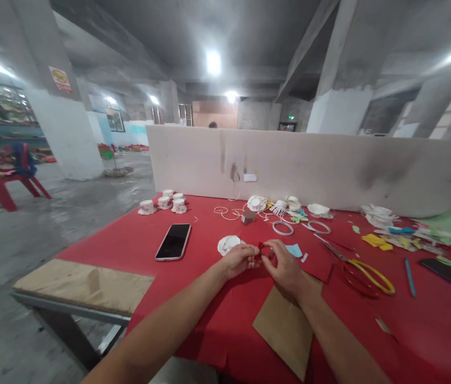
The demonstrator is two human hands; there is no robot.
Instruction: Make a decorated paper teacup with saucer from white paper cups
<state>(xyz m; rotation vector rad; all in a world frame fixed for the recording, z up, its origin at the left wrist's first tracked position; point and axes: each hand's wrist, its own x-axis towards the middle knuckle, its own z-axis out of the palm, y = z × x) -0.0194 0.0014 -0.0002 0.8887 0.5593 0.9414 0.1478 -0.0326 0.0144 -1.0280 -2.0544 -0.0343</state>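
Both my hands meet over the red table (129, 245), pinching a small folded red paper piece (260, 250) between them. My left hand (239, 260) has its fingers curled on the piece's left side. My right hand (285, 266) grips its right side with closed fingers. A white cut paper cup (228, 244) lies just behind my left hand. A small blue paper scrap (294, 249) sits beside my right hand. A brown paper sheet (285, 330) lies under my right forearm.
A black phone (173, 241) lies to the left. Scissors with red and yellow handles (359, 269) lie to the right, with a blue pen (409, 276) and paper scraps (401, 237). Paper cup crafts (163, 202) and rings (282, 228) stand before a white partition (329, 165).
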